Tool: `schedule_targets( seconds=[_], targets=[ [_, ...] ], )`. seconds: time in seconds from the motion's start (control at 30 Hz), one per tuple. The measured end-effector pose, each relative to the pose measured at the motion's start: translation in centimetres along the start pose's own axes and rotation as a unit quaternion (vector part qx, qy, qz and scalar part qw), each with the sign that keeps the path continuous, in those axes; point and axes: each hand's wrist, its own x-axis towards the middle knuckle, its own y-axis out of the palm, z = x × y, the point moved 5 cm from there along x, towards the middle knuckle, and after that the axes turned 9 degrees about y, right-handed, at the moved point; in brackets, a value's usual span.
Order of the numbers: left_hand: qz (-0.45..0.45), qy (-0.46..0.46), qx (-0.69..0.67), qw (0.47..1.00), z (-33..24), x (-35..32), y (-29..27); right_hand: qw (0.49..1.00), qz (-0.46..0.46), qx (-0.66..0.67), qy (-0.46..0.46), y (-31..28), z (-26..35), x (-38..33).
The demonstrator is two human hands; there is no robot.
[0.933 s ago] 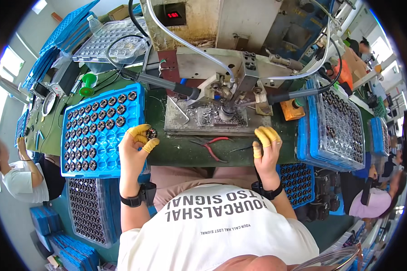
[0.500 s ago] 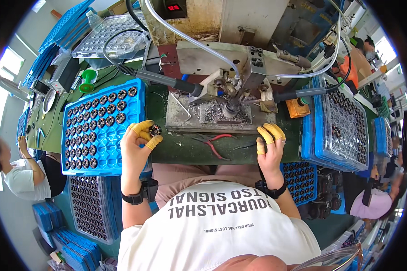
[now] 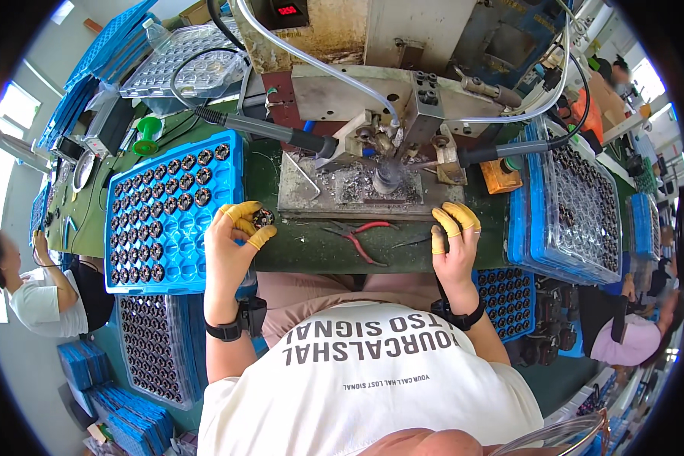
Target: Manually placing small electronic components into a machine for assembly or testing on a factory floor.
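My left hand, with yellow finger cots, pinches a small round black motor stator between thumb and fingers. It is just right of a blue tray bearing rows of similar stators and several bare round pockets. My right hand, also in yellow finger cots, rests near the bench's front edge, fingers apart and slightly bent. Beside its thumb lies a slender dark pointed tool; whether they touch is unclear. Red-handled pliers lie between the hands. Beyond, a dark round part sits in the machine's fixture.
The machine's metal base is strewn with debris, with electrode-like arms on both sides. An orange box and stacked covered trays stand right. A hex key lies on the base. Another person works far left.
Both hands hold nearly the same places, the left still pinching the stator. The view has shifted slightly, and the reading on the machine's red display differs.
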Motion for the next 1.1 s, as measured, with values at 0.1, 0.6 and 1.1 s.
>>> schedule_targets(
  seconds=[0.1, 0.6, 1.1],
  targets=[
    [0.002, 0.007, 0.004, 1.000, -0.2, 0.0, 0.0, 1.000, -0.001, 0.002, -0.002, 0.0, 0.0, 0.0],
    [0.009, 0.043, 0.084, 0.995, -0.9, 0.2, 0.1, 0.978, 0.021, 0.206, 0.025, 1.4, 5.1, 8.6],
    [0.009, 0.243, -0.014, 0.970, -10.7, 7.0, 10.6, 0.960, 0.006, 0.248, 0.133, -2.7, 1.0, 5.7]
  ],
)
